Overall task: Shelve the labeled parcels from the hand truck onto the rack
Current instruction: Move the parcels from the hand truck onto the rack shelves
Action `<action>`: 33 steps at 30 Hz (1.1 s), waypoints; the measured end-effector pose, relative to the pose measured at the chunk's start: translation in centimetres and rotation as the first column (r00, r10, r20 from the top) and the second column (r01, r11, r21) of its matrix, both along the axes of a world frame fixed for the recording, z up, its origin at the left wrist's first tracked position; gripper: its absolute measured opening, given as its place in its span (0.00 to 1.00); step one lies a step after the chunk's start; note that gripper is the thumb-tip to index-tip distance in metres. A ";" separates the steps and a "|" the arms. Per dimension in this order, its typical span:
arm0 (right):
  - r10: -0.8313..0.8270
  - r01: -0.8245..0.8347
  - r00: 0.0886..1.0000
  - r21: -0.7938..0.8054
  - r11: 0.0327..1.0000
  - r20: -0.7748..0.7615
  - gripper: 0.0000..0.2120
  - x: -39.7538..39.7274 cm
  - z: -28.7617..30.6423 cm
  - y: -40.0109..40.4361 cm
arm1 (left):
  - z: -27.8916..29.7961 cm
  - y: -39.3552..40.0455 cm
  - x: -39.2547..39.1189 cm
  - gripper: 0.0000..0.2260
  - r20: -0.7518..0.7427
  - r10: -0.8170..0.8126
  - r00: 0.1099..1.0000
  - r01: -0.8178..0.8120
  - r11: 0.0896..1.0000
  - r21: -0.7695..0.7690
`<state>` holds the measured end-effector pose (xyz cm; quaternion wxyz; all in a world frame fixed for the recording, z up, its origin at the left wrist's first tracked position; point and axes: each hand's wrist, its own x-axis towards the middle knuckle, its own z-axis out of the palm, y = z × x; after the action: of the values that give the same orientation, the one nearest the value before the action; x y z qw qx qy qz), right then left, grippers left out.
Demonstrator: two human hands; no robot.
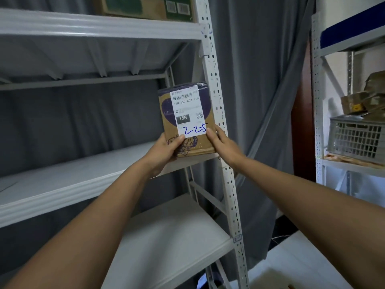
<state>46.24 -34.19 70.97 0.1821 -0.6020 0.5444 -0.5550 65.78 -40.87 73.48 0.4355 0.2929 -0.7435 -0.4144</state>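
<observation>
Matt cardboard parcel (187,122) (glossy tape, paper label (188,113)) on painted metal rack (218,101).

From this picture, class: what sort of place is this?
Probably a parcel storeroom or pickup depot. Both hands hold a labeled parcel at a metal rack, another box sits on the shelf above, and a second rack carries a crate.

Brown-and-purple parcel (186,119), white rack (216,105), grey curtain (260,80).

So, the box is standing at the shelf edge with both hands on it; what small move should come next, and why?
Probably push the box a little deeper onto the shelf, then let go. It stands upright at the front right corner, beside the post, with the left hand and right hand holding its lower sides.
</observation>
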 end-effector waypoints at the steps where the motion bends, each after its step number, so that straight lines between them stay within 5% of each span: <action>1: 0.011 -0.011 1.000 0.009 1.000 -0.019 0.35 -0.1 0.6 -0.4 | 0.2 -0.5 -0.1 0.20 -0.042 0.017 0.999 -0.017 1.000 0.001; 8: 0.033 -0.034 0.993 -0.008 0.999 -0.113 0.38 -2.4 3.1 -4.2 | 0.7 -3.2 -2.0 0.23 -0.237 0.254 0.938 -0.260 0.966 0.006; 15: -0.097 0.072 0.940 -0.089 0.993 -0.326 0.40 -5.9 2.8 -7.6 | -0.1 -4.7 -4.8 0.23 -0.261 0.487 0.834 -0.514 0.856 -0.045; 22: -0.132 0.064 0.825 -0.142 0.988 -0.550 0.35 -7.7 2.1 -9.0 | -1.3 -6.0 -7.3 0.24 -0.187 0.516 0.836 -0.533 0.844 -0.054; 33: -0.160 0.089 0.778 -0.147 0.985 -0.607 0.34 -9.4 1.6 -9.6 | -1.4 -6.1 -8.6 0.26 -0.044 0.584 0.810 -0.586 0.807 -0.074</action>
<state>36.85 -43.76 72.52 -0.0761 -0.7217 0.5813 -0.3680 57.16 -46.98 72.08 0.5607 0.4851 -0.6299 -0.2315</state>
